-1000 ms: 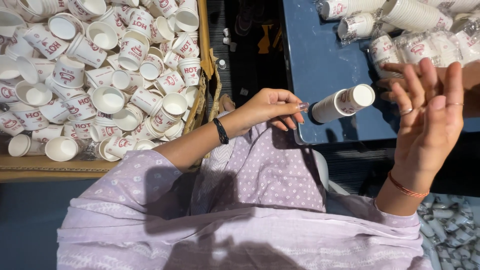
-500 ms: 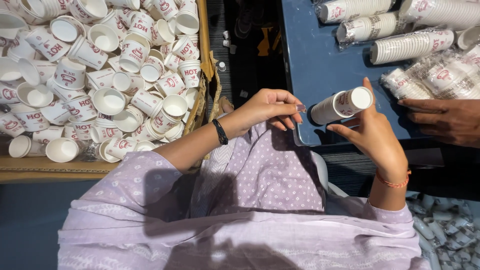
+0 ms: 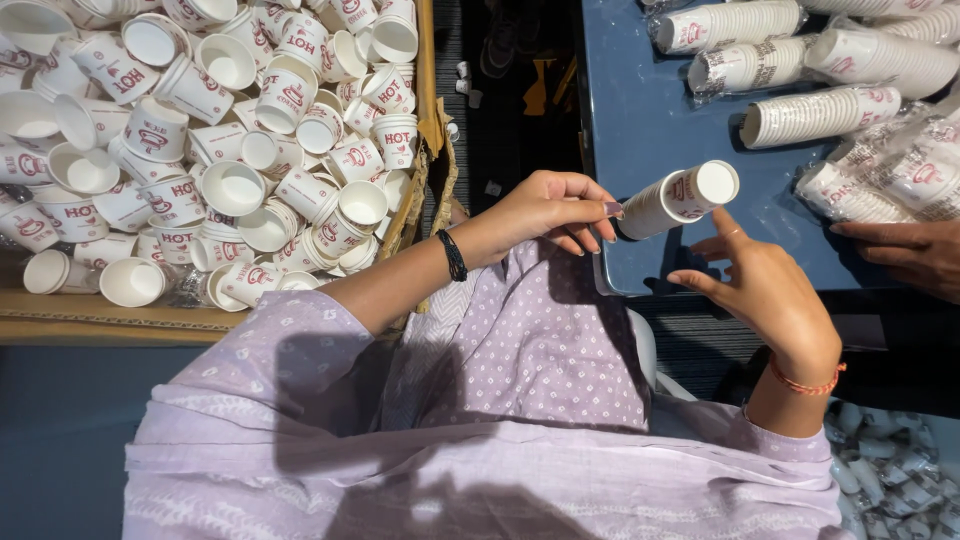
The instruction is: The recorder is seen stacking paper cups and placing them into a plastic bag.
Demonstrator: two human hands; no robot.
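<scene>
From the head view, the left hand is curling its fingertips around the open end of a short stack of paper cups, holding it level above the edge of the blue table. The right hand is hovering just beside the closed end – fingers loosely spread, gripping nothing, thumb pointing up towards it. I would judge that 2 hands are steadying such a stack best: the right one cupping the base squarely, the left one pressing gently – so nested cups are seating straight without crushing. Loose cups are filling the cardboard box.
</scene>
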